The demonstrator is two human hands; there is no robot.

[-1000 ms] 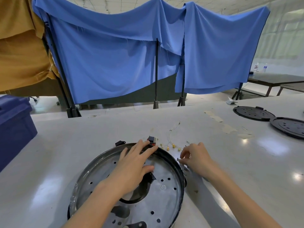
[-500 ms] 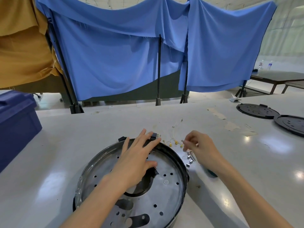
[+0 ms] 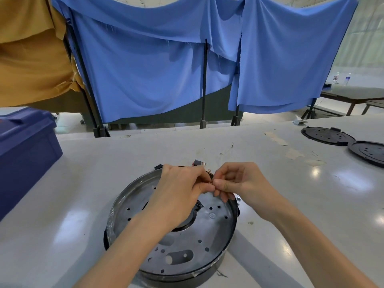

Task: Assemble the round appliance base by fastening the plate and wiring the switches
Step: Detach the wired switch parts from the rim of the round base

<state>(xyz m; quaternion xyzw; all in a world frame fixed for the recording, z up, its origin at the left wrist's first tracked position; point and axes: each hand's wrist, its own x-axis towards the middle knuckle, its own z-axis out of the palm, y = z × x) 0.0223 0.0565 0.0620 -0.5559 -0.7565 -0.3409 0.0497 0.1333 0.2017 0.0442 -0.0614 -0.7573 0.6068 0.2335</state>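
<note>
The round appliance base lies on the white table, with a perforated metal plate set in it. Above the plate's far rim my left hand and my right hand meet fingertip to fingertip. Between them they pinch a thin wire with a small brass terminal. A small dark switch lies just beyond the rim, partly hidden behind my left hand. A few small metal parts peek out beside my right wrist.
A dark blue bin stands at the table's left edge. Two black round covers lie at the far right. Blue cloth hangs on stands behind the table. Tape scraps mark the tabletop.
My right hand came left from the loose parts with a wire. My left hand lifted off the plate, curled, and met the right hand above the far rim.
</note>
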